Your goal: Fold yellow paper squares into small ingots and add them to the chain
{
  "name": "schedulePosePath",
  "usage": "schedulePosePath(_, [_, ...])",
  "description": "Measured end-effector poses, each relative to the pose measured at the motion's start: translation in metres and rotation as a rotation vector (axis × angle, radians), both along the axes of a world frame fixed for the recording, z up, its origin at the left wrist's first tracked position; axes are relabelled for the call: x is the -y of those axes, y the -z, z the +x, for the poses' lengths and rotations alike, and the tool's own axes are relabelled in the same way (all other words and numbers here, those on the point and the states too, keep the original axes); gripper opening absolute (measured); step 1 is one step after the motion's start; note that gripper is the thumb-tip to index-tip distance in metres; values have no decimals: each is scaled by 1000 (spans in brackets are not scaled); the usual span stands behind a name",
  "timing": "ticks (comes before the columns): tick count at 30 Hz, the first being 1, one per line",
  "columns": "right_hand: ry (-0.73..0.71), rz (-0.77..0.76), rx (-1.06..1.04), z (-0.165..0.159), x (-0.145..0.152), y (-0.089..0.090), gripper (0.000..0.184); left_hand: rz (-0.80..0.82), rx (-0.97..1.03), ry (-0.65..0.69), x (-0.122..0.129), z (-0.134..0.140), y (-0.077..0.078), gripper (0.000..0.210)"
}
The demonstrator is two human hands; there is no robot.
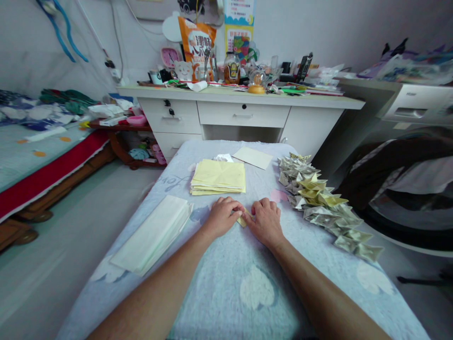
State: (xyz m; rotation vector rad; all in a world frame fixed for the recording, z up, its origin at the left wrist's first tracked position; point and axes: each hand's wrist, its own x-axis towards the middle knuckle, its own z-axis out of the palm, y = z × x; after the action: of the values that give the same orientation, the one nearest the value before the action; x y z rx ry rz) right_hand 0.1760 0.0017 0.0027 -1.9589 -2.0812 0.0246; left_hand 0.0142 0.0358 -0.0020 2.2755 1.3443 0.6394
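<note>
Between my two hands, a small folded piece of yellow paper (242, 222) lies on the cloth-covered table, mostly hidden by my fingers. The curled fingers and thumb of my left hand (223, 216) grip its left side. From the right, my right hand (266, 221) holds it with the thumb and bent fingers. Just beyond them sits a stack of yellow paper sheets (218, 175). White folded paper (154, 233) lies in a pile left of my left hand. On the right, rows of folded paper pieces (318, 200), mostly grey with some yellow, stand pointed and nested together.
A pale sheet (253, 157) and a crumpled white paper (223, 157) lie near the table's far edge. Behind stands a white desk (244, 115) crowded with jars and packets. A washing machine (414, 108) is at right, a bed (46, 156) at left.
</note>
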Motion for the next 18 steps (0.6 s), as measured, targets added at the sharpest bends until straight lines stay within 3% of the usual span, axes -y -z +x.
schedulePosePath(12, [-5,-70,-73,3,-2,0,10,20,-25,-25,-1,1,6,21])
schedulePosePath(18, [-23,-66,-143,8,-1,3,13,21,-23,-23,0,1,5,21])
